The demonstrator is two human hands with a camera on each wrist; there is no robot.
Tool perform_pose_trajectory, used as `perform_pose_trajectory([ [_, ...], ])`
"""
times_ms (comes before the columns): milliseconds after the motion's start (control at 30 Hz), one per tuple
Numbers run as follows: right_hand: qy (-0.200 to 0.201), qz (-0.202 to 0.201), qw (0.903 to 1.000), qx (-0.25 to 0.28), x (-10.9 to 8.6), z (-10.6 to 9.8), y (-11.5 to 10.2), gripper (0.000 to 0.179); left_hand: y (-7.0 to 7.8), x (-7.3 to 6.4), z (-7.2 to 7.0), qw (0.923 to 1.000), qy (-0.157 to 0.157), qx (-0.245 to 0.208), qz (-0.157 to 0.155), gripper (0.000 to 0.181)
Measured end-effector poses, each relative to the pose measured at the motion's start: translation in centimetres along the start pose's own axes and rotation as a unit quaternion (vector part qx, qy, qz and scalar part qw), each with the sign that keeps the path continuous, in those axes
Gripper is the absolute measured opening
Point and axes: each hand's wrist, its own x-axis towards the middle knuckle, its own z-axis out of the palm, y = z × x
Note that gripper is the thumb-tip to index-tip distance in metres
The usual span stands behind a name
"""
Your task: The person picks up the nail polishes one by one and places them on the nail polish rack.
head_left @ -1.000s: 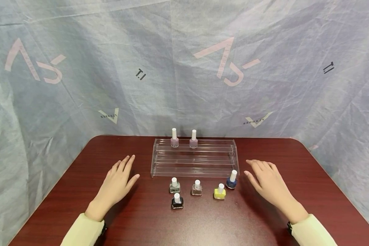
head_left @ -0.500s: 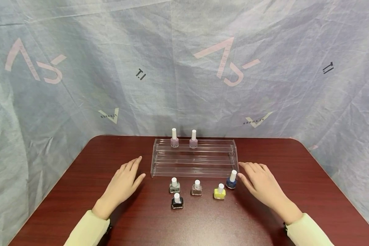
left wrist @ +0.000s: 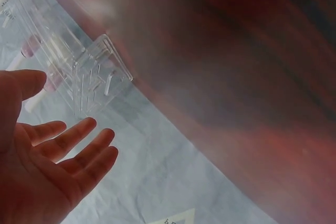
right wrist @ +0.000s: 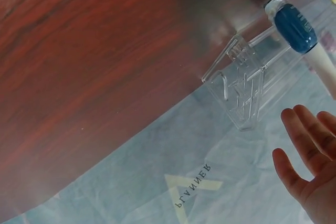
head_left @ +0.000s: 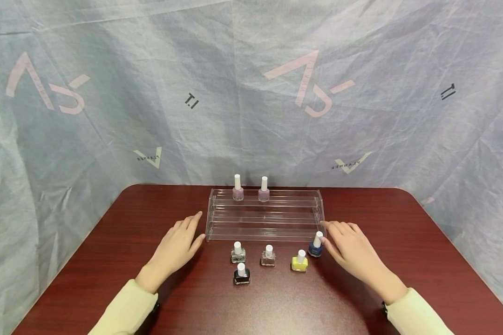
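A clear acrylic tiered rack (head_left: 264,218) stands at the back middle of the table, with two mauve nail polish bottles (head_left: 263,194) upright on its top tier. My left hand (head_left: 173,249) reaches toward the rack's left end, fingers extended and holding nothing; in the left wrist view its fingertips (left wrist: 89,124) point past the rack's end panel. On the other side my right hand (head_left: 352,249) has its fingers spread beside the rack's right end. Its thumb is right at the white cap of the blue nail polish bottle (head_left: 316,249), which stands upright; the fingers are not curled round it.
In front of the rack stand a glitter polish bottle (head_left: 238,255), a brownish bottle (head_left: 268,258), a yellow bottle (head_left: 299,264) and, nearer, a black bottle (head_left: 241,276). The dark red table (head_left: 218,311) ends at a grey cloth backdrop (head_left: 251,139).
Both hands have moved inward toward the rack's ends, the left going right and the right going left. The rack and bottles stand where they were.
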Motion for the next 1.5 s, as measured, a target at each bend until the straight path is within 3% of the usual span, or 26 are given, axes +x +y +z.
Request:
perform_pose_trajectory([
  [500, -0.013, -0.025, 0.9996, -0.003, 0.8, 0.6, -0.6, 0.037, 0.2, 1.5, 0.9, 0.9996, 0.019, 0.017, 0.009, 0.057],
  [1500, -0.016, -0.044, 0.9989, -0.007, 0.2, 1.3, -0.8, 0.033, 0.7, 2.8, 2.3, 0.9997, 0.008, 0.024, 0.007, 0.05],
])
